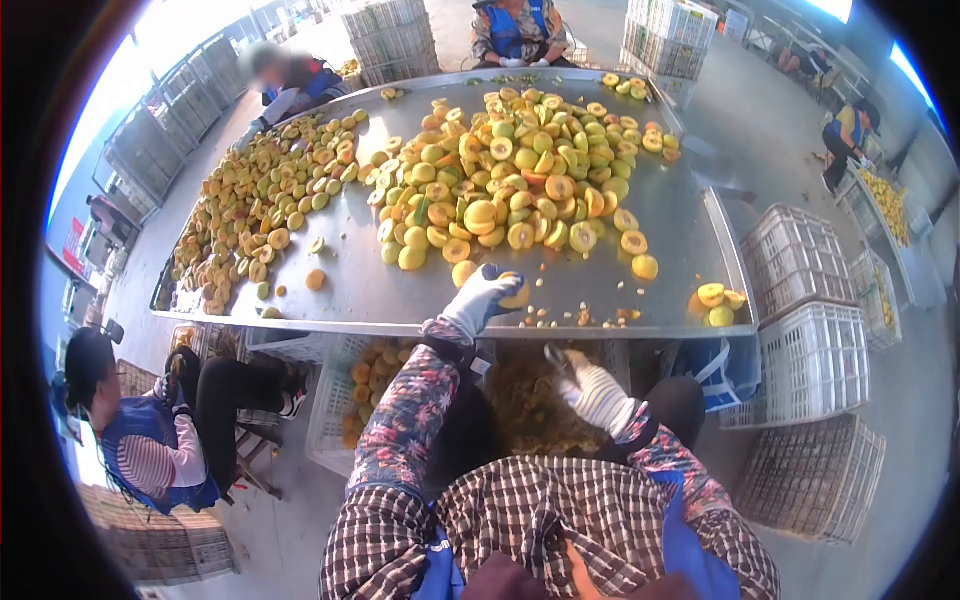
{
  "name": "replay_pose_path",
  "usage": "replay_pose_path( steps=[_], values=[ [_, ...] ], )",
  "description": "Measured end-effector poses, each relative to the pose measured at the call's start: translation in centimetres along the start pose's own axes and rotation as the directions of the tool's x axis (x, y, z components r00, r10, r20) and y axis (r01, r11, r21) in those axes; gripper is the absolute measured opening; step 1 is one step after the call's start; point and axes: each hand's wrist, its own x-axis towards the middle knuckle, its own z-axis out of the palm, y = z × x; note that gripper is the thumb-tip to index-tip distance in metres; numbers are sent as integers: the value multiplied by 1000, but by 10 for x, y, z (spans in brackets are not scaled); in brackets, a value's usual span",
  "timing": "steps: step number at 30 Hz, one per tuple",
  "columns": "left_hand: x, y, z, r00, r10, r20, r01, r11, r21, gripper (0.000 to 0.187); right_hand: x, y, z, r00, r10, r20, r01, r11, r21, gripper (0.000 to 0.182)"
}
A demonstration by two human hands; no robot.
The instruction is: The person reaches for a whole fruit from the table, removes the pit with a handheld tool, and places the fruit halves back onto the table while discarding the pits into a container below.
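Note:
My left hand (478, 302), in a white and blue glove, is closed around a yellow peach (516, 293) at the front edge of the metal table (390, 310). My right hand (597, 393), in a striped glove, is lower, over a crate of fruit scraps (535, 405) below the table edge. Its fingers close on a small tool with a dark metal tip (553, 355); the rest is hidden. Beyond my left hand rises a big pile of peaches (500, 170), many cut in half. Small pits (540, 312) lie scattered on the metal by my left hand.
A second spread of peach halves (265, 215) covers the table's left side. A few halves (719, 303) sit at the right corner. White crates (815, 355) stack at right; a crate of peaches (335, 420) stands by my left leg. Co-workers (165, 440) sit left and opposite.

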Motion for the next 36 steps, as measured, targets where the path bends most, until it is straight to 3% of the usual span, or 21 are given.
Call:
replay_pose_path(
  steps=[1,4,5,6,7,9,10,11,13,14,16,17,19,20,22,23,25,26,32,34,36],
  values=[
    [-19,7,10,996,-83,42,92,945,-315,25,4,-17,-5,998,2,-62,-3,1000,-21,38],
    [-53,-9,31,992,-33,122,93,841,-533,30,13,-48,-15,991,104,-79,-99,993,64,32],
    [-53,-23,36,988,154,23,-144,959,-245,30,16,-53,-15,990,40,-134,-43,999,-17,32],
    [-54,-36,40,933,359,-8,-357,930,84,30,19,-60,-15,990,23,-138,-33,997,-70,32],
    [-64,-39,47,935,356,-10,-354,932,82,30,22,-67,-16,990,5,-142,-22,992,-122,32],
    [-86,-38,62,653,751,100,-702,549,454,33,26,-77,-15,987,-14,-162,-21,977,-211,30],
    [-72,-40,65,929,342,-141,-361,921,-146,38,25,-80,-13,983,-36,-183,-21,954,-299,27],
    [-75,-46,61,930,340,-141,-359,922,-148,38,24,-81,-12,983,-34,-182,-23,954,-299,27],
    [-90,-38,60,967,232,102,-160,872,-463,35,24,-84,-11,988,-35,-152,-31,910,-414,21],
    [-96,-27,65,967,234,105,-160,871,-464,35,23,-84,-9,986,-48,-160,-26,904,-427,19],
    [-103,-15,72,986,129,107,-7,673,-740,23,23,-87,-9,989,-18,-148,-51,890,-453,20],
    [-101,-20,73,985,129,112,-4,674,-739,23,22,-88,-10,991,15,-136,-79,875,-478,22],
    [-97,-32,76,943,331,-28,-321,885,-337,27,21,-82,-8,993,17,-116,-72,868,-491,24],
    [-97,-34,77,945,327,-26,-316,887,-337,27,20,-79,-6,996,18,-90,-61,864,-500,26],
    [-100,-31,80,912,396,-105,-404,911,-76,38,18,-75,-3,998,15,-63,-45,868,-494,26],
    [-102,-26,82,912,396,-104,-404,911,-77,38,18,-75,-2,999,7,-34,-23,872,-489,28],
    [-107,-15,86,994,79,-80,-111,798,-593,43,17,-77,0,999,36,-23,-42,872,-488,29],
    [-109,-11,89,994,78,-78,-109,797,-594,43,16,-79,2,998,64,-12,-62,871,-487,30],
    [-115,-13,97,978,79,-195,-165,862,-480,44,10,-49,20,1000,11,7,-9,949,-315,29],
    [-108,-24,87,911,383,-156,-383,923,29,42,10,-45,17,998,-22,57,38,954,-299,30],
    [-108,-24,79,939,343,-31,-344,938,-50,40,13,-50,5,993,-121,13,119,988,97,34]
  ],
)
